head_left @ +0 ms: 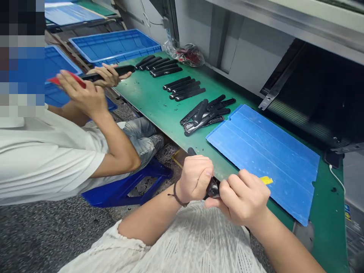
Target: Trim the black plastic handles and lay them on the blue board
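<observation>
Along the bench edge, above the green mat (148,91): left hand (195,180) closed in a fist around a black handle (212,188), one end showing above the knuckles. Right hand (243,199) curled, fingers pinching the handle's lower end. Just beyond, blue plastic sheet (264,159) and yellow tape (266,180). Farther along, rows of black handles (184,89), plus a loose pile (204,115). Leftward, co-worker's hands (82,93) on another handle (119,70) and a red piece (71,77).

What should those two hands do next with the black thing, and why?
Probably tighten the left hand on the black handle before the right hand moves, because both hands meet on it right at the edge of the green bench mat, so a slip could drop it to the floor.
</observation>
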The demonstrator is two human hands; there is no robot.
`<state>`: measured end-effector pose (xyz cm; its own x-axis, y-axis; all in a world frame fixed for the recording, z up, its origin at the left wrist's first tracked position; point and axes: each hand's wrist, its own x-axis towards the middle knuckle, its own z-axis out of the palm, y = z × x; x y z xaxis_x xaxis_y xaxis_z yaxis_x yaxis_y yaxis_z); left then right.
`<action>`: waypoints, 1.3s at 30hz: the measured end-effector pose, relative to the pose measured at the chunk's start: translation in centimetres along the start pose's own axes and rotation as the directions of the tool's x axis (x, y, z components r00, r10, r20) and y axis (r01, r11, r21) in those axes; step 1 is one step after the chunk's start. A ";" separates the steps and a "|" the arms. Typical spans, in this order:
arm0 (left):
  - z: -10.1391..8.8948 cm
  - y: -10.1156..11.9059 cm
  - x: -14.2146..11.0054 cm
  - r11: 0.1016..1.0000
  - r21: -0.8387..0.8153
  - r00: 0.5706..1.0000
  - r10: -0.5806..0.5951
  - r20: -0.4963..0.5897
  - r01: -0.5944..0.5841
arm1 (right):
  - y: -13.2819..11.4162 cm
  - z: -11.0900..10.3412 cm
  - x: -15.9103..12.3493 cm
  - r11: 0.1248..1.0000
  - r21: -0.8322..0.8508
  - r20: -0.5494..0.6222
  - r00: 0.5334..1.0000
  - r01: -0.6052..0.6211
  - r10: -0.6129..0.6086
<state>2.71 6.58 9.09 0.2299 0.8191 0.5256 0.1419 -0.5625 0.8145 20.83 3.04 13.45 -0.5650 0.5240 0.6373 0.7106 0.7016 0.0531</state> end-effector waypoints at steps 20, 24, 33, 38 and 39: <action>1.4 1.1 -0.9 0.818 -0.347 0.886 -0.391 0.249 0.459 | 3.0 -1.2 -0.5 0.905 0.299 0.117 0.953 -0.301 0.279; 1.6 1.7 -0.5 0.860 -0.299 0.905 -0.350 0.241 0.413 | 3.4 -1.3 0.9 0.928 0.208 0.146 0.948 -0.309 0.283; 2.3 2.2 -0.3 0.869 -0.286 0.914 -0.369 0.170 0.404 | 3.3 -0.9 1.2 0.979 -0.043 0.086 0.976 -0.198 0.202; 2.8 2.3 0.1 0.843 -0.294 0.893 -0.426 0.145 0.450 | 2.9 -0.3 0.4 0.969 -0.149 0.030 0.978 -0.198 0.205; 2.9 2.4 0.2 0.837 -0.302 0.889 -0.437 0.134 0.457 | 2.8 -0.1 0.3 0.968 -0.154 0.032 0.978 -0.200 0.207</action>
<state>5.84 5.07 10.40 0.2717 0.9592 0.0784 -0.0674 -0.0623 0.9958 22.71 5.10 13.85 -0.4185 0.6730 0.6099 0.8652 0.4996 0.0423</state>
